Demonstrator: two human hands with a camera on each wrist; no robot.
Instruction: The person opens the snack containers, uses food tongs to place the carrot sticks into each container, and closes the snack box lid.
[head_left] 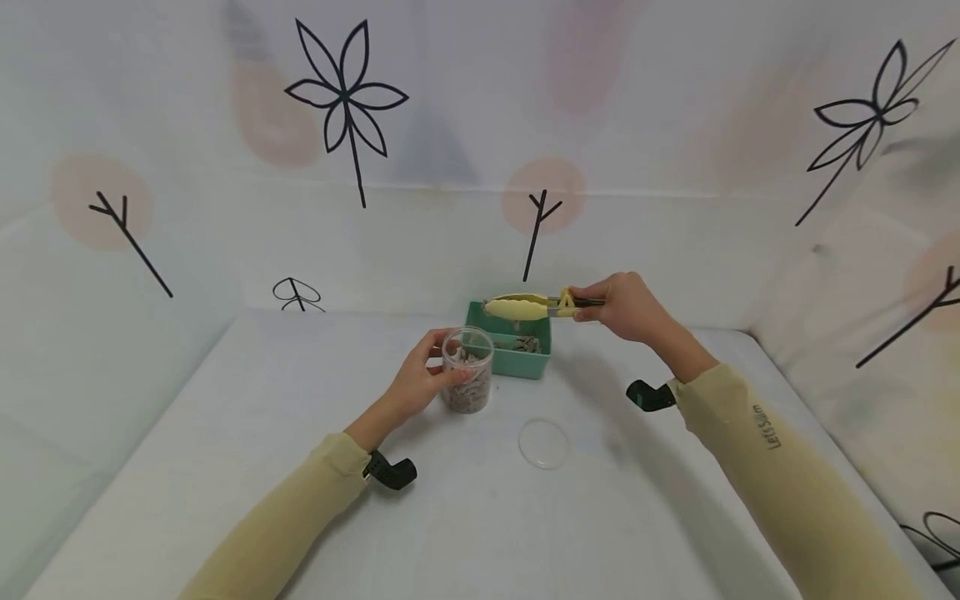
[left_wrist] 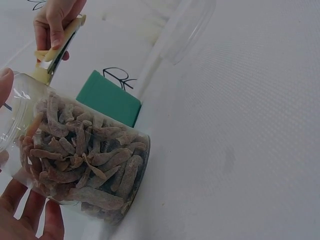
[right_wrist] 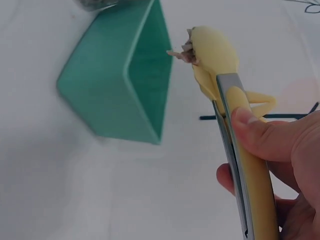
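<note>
My left hand [head_left: 420,377] grips a clear plastic jar [head_left: 467,392] by its side. Dried brownish-grey strips [left_wrist: 90,155] fill much of the jar, which has no lid on. In my right hand [head_left: 628,307] is a pair of yellow tongs [head_left: 525,308], held above a green box [head_left: 517,364]. The tongs' tips pinch a small clump of the strips [right_wrist: 187,52] in the right wrist view. The box has a divider, and some strips [head_left: 528,343] lie in its near compartment. It stands just behind and right of the jar.
A clear round lid [head_left: 543,443] lies flat on the white table [head_left: 465,517], in front and to the right of the jar. Behind the table hangs a white cloth [head_left: 420,242] printed with black plant shapes. Dark wrist mounts [head_left: 650,396] jut from both wrists.
</note>
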